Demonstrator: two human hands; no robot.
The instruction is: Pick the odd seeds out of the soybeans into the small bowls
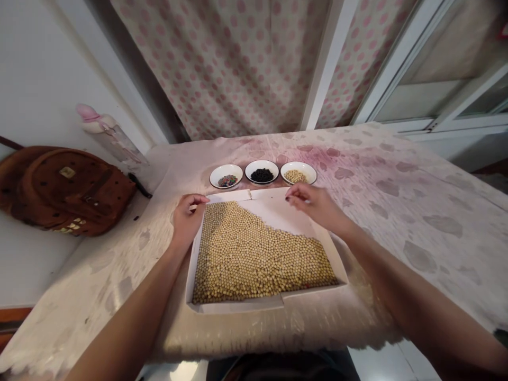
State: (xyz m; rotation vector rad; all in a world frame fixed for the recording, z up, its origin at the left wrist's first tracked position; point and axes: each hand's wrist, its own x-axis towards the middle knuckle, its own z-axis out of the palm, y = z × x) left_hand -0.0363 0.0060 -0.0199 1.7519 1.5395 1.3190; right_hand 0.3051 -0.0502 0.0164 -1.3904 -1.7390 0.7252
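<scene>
A shallow white cardboard tray [278, 209] lies in front of me, with a layer of soybeans [254, 254] over most of its floor. The far right part of that floor is bare white, with a few tiny dark specks. My left hand [188, 214] holds the tray's far left corner between thumb and forefinger. Over the far right of the tray, my right hand [309, 201] is pinched closed. A small dark spot shows at its fingertips, too small to name.
Behind the tray stand three white dark-rimmed bowls: one of multicoloured bits [227, 181], one of black beans [262, 175], one of pale beans [294, 175]. A brown backpack [75, 190] and a pink-capped bottle [115, 137] are at left. A patterned cloth [397, 211] covers the table.
</scene>
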